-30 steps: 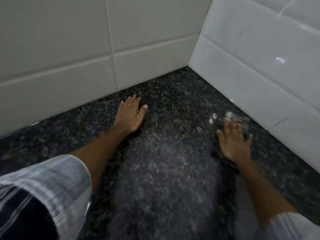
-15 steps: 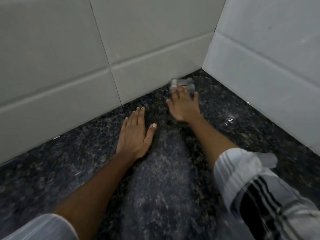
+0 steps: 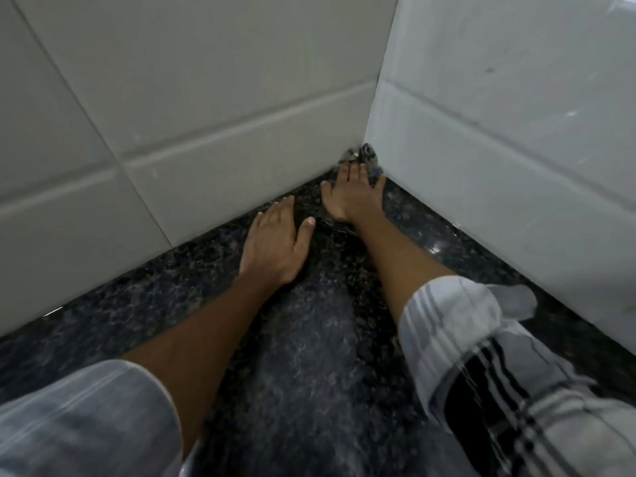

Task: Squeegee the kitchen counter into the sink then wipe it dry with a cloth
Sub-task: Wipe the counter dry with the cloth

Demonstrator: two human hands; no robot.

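Observation:
The dark speckled granite counter (image 3: 309, 373) runs into a corner between two tiled walls. My right hand (image 3: 351, 196) lies with straight fingers on a dark grey cloth (image 3: 365, 154) and presses it into that corner. Only the cloth's crumpled far edge shows past my fingertips; the rest is hidden under the hand. My left hand (image 3: 275, 242) rests flat on the counter just left of the right hand, with fingers together and nothing in it. No squeegee or sink is in view.
A beige tiled wall (image 3: 172, 98) bounds the counter at the back left, and a white glossy tiled wall (image 3: 499, 132) bounds it on the right. A wet glint (image 3: 435, 247) shows near the right wall. Striped sleeves fill the lower corners.
My right hand slid the cloth from beside the right wall across to the back wall, then into the corner. The left hand stayed flat on the counter.

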